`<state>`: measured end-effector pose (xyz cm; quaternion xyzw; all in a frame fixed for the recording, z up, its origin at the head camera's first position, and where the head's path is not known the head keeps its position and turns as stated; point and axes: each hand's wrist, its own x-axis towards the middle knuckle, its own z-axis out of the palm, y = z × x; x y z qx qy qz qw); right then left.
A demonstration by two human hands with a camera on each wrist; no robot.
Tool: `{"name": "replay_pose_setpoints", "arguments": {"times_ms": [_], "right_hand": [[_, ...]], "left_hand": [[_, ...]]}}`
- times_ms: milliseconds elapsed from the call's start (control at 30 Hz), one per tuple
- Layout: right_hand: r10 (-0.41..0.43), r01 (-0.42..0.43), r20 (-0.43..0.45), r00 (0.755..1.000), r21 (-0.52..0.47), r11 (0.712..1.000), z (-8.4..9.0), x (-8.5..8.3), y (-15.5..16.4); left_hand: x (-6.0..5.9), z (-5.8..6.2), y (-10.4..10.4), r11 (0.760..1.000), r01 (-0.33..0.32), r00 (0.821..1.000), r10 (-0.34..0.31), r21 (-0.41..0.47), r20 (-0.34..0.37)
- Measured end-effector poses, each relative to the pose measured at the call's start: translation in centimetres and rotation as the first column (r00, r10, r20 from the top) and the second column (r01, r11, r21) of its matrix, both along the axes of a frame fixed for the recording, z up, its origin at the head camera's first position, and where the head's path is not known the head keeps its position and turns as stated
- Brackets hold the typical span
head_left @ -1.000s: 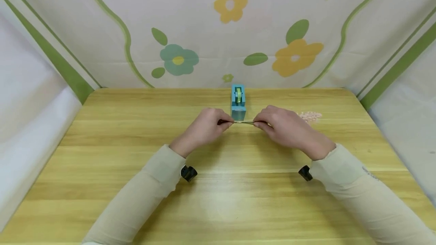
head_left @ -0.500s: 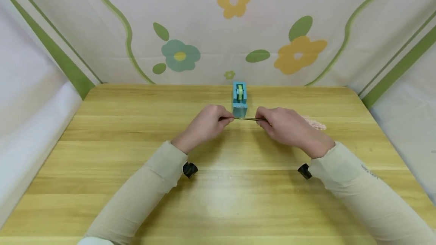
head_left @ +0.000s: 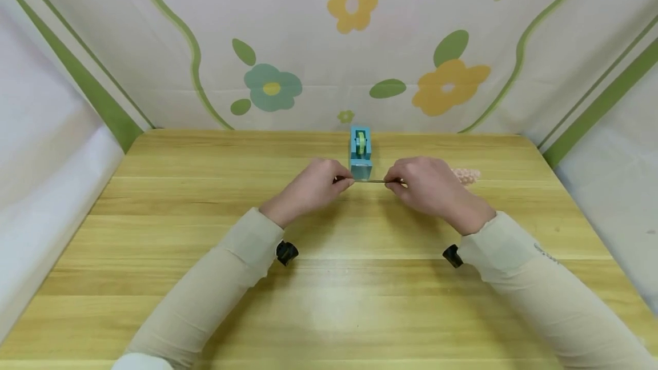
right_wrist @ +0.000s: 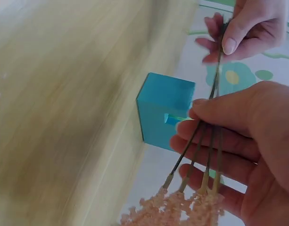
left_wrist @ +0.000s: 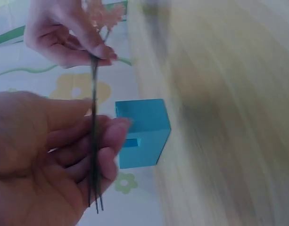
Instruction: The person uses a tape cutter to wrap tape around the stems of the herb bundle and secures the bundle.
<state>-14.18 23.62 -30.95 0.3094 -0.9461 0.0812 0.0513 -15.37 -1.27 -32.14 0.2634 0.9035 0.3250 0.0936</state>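
Several thin dark stems with pink flower heads (right_wrist: 172, 207) lie together as a bunch of artificial flowers, held level between both hands. My left hand (head_left: 311, 190) pinches the bare stems (left_wrist: 94, 136) near their cut ends, between thumb and fingers. My right hand (head_left: 426, 187) pinches the same stems closer to the blossoms, which stick out to its right. A blue tape dispenser (head_left: 361, 162) with a yellow-green roll stands just beyond the stretch of stem between the hands. Whether tape is on the stems, I cannot tell.
The wooden table (head_left: 329, 301) spreads out under and around both forearms. At its far edge hangs a white cloth (head_left: 308, 27) with printed flowers and leaves. White cloth also borders the left and right sides.
The right hand has shifted slightly away from the left, leaving a little more stem between them. The flower heads dipped toward me, then came back up. Both hands keep their pinch.
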Motion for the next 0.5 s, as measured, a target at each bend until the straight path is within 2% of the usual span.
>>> {"name": "replay_pose_setpoints", "arguments": {"times_ms": [67, 133, 267, 367, 500], "right_hand": [[-0.004, 0.004, 0.011, 1.000, -0.014, 1.000, -0.1, -0.1, 0.0], [-0.015, 0.017, 0.067, 0.998, -0.032, 0.999, -0.2, -0.3, 0.0], [-0.027, 0.037, 0.171, 0.985, -0.055, 0.998, -0.1, -0.8, 0.0], [-0.020, 0.027, 0.152, 0.988, -0.047, 0.999, -0.1, -1.0, 0.0], [-0.015, 0.016, 0.056, 0.998, -0.019, 1.000, -0.2, -1.2, 0.0]], "left_hand": [[-0.1, 0.1, 0.0, 1.000, 0.015, 1.000, -0.015, -0.009, 0.010], [-0.2, 0.1, -0.1, 1.000, 0.015, 1.000, -0.015, -0.005, -0.003], [-0.4, 0.1, -0.3, 0.999, -0.043, 0.999, 0.043, 0.017, -0.033], [-0.6, 0.0, -0.2, 0.997, -0.070, 0.997, 0.070, 0.023, -0.019], [-1.0, -0.1, 0.0, 1.000, -0.027, 0.999, 0.028, -0.008, 0.027]]}}
